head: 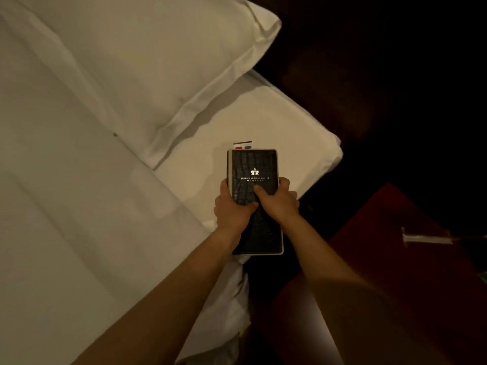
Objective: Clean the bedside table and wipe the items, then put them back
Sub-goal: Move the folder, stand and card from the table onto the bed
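Folder [254, 164]: black, scale-embossed pattern, gold crown emblem, pale edging. Bed sheet [66, 206] and pillow [147, 61]: plain white. Bedside table [395, 272]: dark red-brown.

A white pillow [147, 64] lies on the bed [66, 206], perhaps overlapping its duvet.
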`<state>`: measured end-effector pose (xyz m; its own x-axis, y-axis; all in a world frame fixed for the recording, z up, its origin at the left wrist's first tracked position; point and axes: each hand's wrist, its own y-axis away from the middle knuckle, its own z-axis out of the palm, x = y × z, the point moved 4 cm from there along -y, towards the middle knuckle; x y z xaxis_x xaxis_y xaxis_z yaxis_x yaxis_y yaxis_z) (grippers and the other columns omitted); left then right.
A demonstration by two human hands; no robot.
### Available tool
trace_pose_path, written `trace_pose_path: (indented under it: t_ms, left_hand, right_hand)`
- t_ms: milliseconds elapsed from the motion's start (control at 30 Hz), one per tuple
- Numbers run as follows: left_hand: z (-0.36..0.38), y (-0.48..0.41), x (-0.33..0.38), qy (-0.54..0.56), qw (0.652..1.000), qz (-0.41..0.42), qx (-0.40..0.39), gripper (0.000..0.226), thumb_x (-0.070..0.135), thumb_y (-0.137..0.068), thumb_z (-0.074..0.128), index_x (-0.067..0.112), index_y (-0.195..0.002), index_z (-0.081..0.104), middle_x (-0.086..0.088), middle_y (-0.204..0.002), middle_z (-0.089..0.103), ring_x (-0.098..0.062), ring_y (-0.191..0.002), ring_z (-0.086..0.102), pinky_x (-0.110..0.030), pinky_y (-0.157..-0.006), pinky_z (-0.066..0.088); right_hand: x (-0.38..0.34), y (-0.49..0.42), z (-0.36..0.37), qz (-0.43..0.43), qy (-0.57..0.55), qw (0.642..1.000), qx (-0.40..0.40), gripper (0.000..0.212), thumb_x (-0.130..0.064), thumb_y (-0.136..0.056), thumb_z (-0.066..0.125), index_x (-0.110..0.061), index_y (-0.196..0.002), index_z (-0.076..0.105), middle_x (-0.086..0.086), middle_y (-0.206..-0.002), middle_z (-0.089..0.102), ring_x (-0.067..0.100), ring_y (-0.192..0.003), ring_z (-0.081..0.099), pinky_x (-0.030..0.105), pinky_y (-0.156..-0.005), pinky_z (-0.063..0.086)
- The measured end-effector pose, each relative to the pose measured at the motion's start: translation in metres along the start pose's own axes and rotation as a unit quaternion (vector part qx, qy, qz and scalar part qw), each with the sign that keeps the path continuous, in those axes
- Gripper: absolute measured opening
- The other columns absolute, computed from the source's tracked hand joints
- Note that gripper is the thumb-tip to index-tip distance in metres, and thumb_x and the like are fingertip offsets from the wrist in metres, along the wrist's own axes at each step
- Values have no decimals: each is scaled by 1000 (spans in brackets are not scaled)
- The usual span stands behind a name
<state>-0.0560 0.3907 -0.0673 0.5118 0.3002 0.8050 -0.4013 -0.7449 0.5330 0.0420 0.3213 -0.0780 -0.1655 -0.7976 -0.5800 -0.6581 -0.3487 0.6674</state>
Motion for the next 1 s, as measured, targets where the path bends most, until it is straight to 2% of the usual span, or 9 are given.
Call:
trace_pose_path:
  t_ms: [133,300,433,533,633,733,800,867,1000]
  left_hand:
    - [-33,-19,-2,7,1000,-6,19,70,9,-73,77,15,-133,42,-11,-121,61,-23,-105,61,-41,-93,53]
    - [-56,-38,0,2,1000,-28,-5,62,0,-75,71,15,-129,43,-13,-121,61,-29,-107,61,-48,-96,51]
    - [-60,-46,4,-20,1000,-4,-12,58,3,-77,69,14,-128,45,-14,-119,63,-28,-105,63,-45,-93,52]
    - [-56,-45,8,-49,998,32,-17,48,5,-80,66,11,-124,49,-14,-115,64,-28,-103,63,-48,-93,52]
    - [-48,-43,15,-155,981,117,12,52,10,-83,63,12,-132,47,-15,-125,59,-28,-114,56,-47,-100,45]
    - [-26,-33,24,-297,932,204,34,70,19,-87,61,13,-147,26,-16,-153,31,-31,-138,33,-44,-116,25]
    - [-9,-24,31,-308,919,245,21,69,22,-89,59,14,-148,23,-14,-156,24,-31,-142,25,-41,-119,18]
    - [16,-15,37,-314,909,273,-5,66,25,-92,56,14,-148,24,-14,-156,25,-29,-143,24,-37,-118,15]
    - [62,3,44,-300,898,314,-71,63,20,-93,55,10,-147,25,-14,-153,31,-27,-142,26,-32,-118,15]
  right_hand:
    - [-24,-6,32,-6,-8,999,-43,70,-52,-85,54,-19,-140,26,18,-137,38,35,-127,37,41,-106,34]
    - [-37,-12,50,16,-42,997,-62,70,-51,-85,53,-14,-139,29,18,-139,39,35,-126,40,45,-108,37]
    - [-40,-18,54,10,-54,997,-60,66,-46,-87,53,-12,-139,30,18,-139,41,34,-127,41,46,-109,37]
    - [-38,-20,52,-9,-58,996,-67,65,-46,-90,51,-12,-141,28,18,-143,38,34,-129,40,46,-110,36]
    - [-32,-18,39,-54,2,998,-24,65,-47,-91,49,-14,-142,27,18,-143,35,36,-131,34,45,-109,33]
    - [-18,-12,13,-90,82,991,51,69,-52,-88,50,-16,-142,25,16,-141,35,36,-129,31,48,-106,31]
    - [-7,-9,-4,-95,134,983,88,75,-55,-86,51,-17,-143,23,15,-142,34,35,-129,30,48,-106,29]
    - [7,-6,-28,-84,172,975,114,79,-57,-84,53,-18,-144,20,14,-146,29,36,-132,27,48,-109,26]
    - [36,5,-71,-68,155,976,137,81,-55,-82,57,-19,-144,20,13,-150,25,34,-136,23,48,-112,24]
